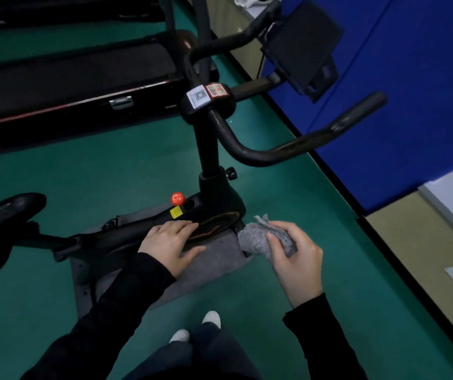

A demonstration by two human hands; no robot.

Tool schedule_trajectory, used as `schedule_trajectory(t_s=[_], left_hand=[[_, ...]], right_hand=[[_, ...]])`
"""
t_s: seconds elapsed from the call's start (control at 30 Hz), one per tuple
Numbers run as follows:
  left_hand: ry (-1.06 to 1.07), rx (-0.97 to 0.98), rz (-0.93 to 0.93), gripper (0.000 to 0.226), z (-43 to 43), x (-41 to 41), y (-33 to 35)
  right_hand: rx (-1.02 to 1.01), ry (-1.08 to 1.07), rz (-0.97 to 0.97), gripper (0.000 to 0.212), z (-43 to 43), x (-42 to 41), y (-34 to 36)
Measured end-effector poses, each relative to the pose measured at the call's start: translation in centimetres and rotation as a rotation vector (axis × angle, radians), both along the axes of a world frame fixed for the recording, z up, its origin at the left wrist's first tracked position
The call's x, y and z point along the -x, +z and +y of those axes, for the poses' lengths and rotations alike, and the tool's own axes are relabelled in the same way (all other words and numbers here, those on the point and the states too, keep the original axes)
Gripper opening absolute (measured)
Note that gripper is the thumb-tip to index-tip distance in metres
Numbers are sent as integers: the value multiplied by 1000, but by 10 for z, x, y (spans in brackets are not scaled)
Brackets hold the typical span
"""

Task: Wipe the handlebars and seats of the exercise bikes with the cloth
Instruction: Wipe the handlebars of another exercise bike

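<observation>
Head view: right hand (292, 253) grips bunched cloth (251, 237); looks soft, light, hold mid-wad. Left hand (169, 241) flat over frame (135, 224).

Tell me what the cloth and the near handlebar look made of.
The cloth: grey, fuzzy, bunched in the right hand, likely microfibre or terry. The handlebar: matte black, curved tube, scuffed patches; probably rubber or foam over metal, hard to confirm.

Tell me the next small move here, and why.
Probably raise the right hand with the bunched grey cloth to the near handlebar and start wiping: the cloth touches neither handlebar nor seat, while the left hand rests flat on the bike frame.
</observation>
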State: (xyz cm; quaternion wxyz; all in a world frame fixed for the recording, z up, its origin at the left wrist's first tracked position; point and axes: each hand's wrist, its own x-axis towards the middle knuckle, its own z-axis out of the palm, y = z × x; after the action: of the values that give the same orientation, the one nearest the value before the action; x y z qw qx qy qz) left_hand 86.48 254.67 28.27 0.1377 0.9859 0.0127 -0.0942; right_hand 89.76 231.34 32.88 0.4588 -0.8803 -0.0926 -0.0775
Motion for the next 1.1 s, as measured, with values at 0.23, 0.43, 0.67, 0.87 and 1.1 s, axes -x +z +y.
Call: schedule_trajectory(t_s=[0.23,0.43,0.67,0.87,1.1], left_hand=[[87,-6,-28,61,1,-15,6],[161,-14,-75,61,25,-22,9],[94,45,-102,59,60,-54,11],[-20,125,-175,54,112,-83,18],[-181,157,-188,59,170,-128,25]], right_hand=[[-23,115,24,19,14,-31,-1],[-68,179,49,20,44,-46,-5],[-54,121,79,24,84,-58,-4],[-26,30,67,23,139,-65,-4],[-16,-123,-43,21,203,-78,7]])
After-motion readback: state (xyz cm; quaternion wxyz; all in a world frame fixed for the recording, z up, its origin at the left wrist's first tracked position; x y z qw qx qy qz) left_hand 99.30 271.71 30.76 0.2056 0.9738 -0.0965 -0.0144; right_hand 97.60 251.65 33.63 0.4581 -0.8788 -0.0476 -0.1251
